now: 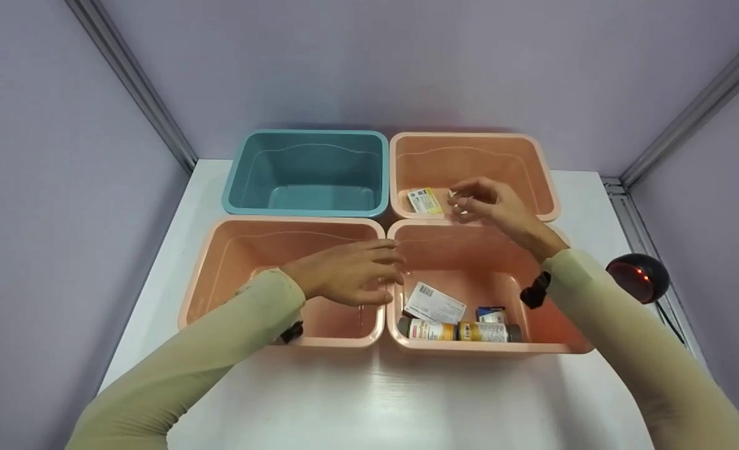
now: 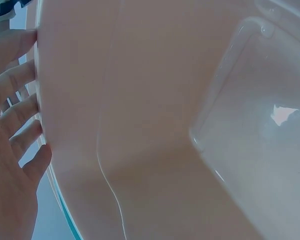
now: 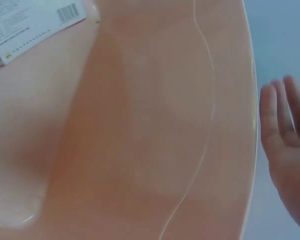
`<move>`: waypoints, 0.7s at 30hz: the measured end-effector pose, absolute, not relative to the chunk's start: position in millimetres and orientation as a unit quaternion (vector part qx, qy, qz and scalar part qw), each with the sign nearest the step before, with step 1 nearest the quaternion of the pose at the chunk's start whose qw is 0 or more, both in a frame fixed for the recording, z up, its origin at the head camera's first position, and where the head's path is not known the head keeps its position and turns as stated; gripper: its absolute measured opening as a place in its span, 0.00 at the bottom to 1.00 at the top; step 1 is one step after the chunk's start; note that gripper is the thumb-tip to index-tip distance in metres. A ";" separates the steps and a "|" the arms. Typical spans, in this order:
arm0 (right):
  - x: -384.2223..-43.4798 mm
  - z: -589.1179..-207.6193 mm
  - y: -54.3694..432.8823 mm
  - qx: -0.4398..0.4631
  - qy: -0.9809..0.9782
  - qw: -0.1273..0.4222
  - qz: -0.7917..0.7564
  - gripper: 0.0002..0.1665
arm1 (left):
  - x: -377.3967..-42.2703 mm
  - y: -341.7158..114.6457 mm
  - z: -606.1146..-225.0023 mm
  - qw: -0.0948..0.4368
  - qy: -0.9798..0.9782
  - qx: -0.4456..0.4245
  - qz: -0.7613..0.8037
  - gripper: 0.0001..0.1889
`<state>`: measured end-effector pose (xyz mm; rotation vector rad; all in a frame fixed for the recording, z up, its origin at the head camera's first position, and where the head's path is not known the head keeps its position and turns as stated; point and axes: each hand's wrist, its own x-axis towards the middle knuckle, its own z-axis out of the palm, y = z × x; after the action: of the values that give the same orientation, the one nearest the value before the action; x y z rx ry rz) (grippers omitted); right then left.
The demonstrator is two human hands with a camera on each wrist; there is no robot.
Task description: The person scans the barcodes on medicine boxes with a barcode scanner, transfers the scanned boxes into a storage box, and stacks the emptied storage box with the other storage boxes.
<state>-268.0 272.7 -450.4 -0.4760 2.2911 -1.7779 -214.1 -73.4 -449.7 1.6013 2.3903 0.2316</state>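
My left hand (image 1: 350,272), palm down with fingers spread, hovers over the inner rims of the two front pink bins and holds nothing. In the left wrist view its fingers (image 2: 20,112) line up along a bin edge. My right hand (image 1: 494,203) is over the front part of the back right pink bin (image 1: 541,181), fingers loosely bent. A small whitish bit (image 1: 453,195) shows by its fingertips, partly hidden. Left of them, a white and yellow box (image 1: 425,200) lies in that bin. The right wrist view shows the fingers (image 3: 270,107) extended beyond a bin rim.
The front right bin (image 1: 488,348) contains a white barcoded box (image 1: 435,303), a small blue box (image 1: 491,314) and two supplement-type bottles (image 1: 431,330) lying end to end. A teal bin (image 1: 307,211) stands back left, another pink bin (image 1: 282,220) front left. A black device with red lights (image 1: 641,278) sits right.
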 end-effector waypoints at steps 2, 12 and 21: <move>-263.5 -450.9 270.5 -0.180 0.764 0.120 -0.608 0.21 | -213.5 -74.7 -449.7 0.128 0.821 0.550 0.083 0.27; -241.8 -475.3 248.8 -0.218 0.780 0.299 -0.504 0.23 | -212.7 -76.0 -451.2 0.120 0.818 0.554 0.095 0.26; -228.6 -544.5 241.2 -0.317 0.880 0.264 -0.237 0.33 | -210.0 -72.3 -450.1 0.125 0.822 0.549 0.089 0.27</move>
<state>-228.6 241.2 -544.5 -0.8557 2.3782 -0.6419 -210.0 -72.3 -450.1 1.6003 2.3942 0.2601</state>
